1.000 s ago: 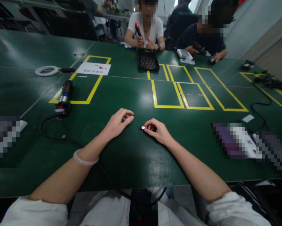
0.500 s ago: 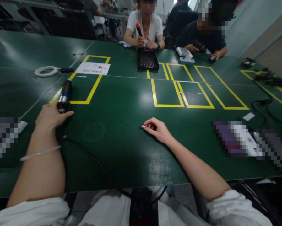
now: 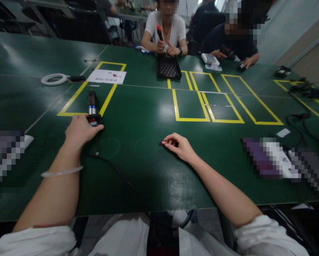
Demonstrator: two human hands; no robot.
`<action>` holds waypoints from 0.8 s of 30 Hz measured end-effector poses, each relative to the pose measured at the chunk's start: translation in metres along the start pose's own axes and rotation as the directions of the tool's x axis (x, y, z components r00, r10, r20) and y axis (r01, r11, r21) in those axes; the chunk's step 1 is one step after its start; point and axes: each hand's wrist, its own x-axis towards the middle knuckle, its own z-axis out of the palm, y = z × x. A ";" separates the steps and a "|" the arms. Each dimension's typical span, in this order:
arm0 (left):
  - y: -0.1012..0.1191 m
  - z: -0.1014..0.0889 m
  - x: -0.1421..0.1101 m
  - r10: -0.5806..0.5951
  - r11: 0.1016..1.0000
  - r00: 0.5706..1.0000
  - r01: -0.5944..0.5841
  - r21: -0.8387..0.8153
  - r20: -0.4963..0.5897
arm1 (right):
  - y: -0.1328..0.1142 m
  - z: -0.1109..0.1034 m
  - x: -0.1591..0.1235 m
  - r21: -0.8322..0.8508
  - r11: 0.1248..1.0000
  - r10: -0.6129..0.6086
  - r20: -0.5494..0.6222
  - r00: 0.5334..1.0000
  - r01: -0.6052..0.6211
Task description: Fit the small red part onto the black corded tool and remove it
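Fingertips of our right hand (image 3: 181,146) are pinched together on a small red-and-white part (image 3: 163,143); its free end pokes out left, long axis roughly side to side. Can't tell if it touches the green table (image 3: 138,106) or sits just above. Our left hand (image 3: 81,129) is closed round the near end of a dark cylindrical tool (image 3: 92,105) with a silver-blue band: fingers on its left, mostly hidden, thumb out to the right. Key relation: tool lies left of the part and a bit farther from us, the two well apart. Tool's long axis points away from us, roughly crosswise to the part's. Flat or tipped up, we can't tell. Left is the near hand for the tool. Black cord (image 3: 114,167) trails beside that hand, toward us.
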 end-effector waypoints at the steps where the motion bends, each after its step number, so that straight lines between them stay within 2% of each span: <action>1: 0.014 0.000 -0.005 -0.054 0.998 0.998 0.053 0.024 0.021 | 0.000 0.000 0.000 0.000 1.000 -0.005 -0.006 1.000 0.005; 3: 0.042 0.003 -0.014 -0.044 0.998 0.998 0.042 0.043 0.047 | 0.000 0.000 0.000 0.001 1.000 -0.015 -0.012 1.000 0.015; 7: 0.090 0.013 -0.033 0.137 0.989 0.990 -0.139 0.058 0.030 | 0.002 0.000 0.001 0.013 1.000 -0.014 -0.023 1.000 0.014; 13: 0.143 0.027 -0.068 0.340 0.940 0.938 -0.338 -0.042 0.061 | 0.003 0.000 0.002 -0.010 1.000 -0.014 -0.058 0.998 0.013; 18: 0.169 0.036 -0.095 0.453 0.889 0.890 -0.446 -0.102 0.058 | 0.003 -0.001 0.001 -0.021 0.999 -0.030 -0.086 0.996 0.029; 24: 0.179 0.041 -0.108 0.514 0.853 0.855 -0.504 -0.134 0.061 | 0.004 0.000 0.000 -0.070 0.992 -0.110 -0.071 0.991 0.105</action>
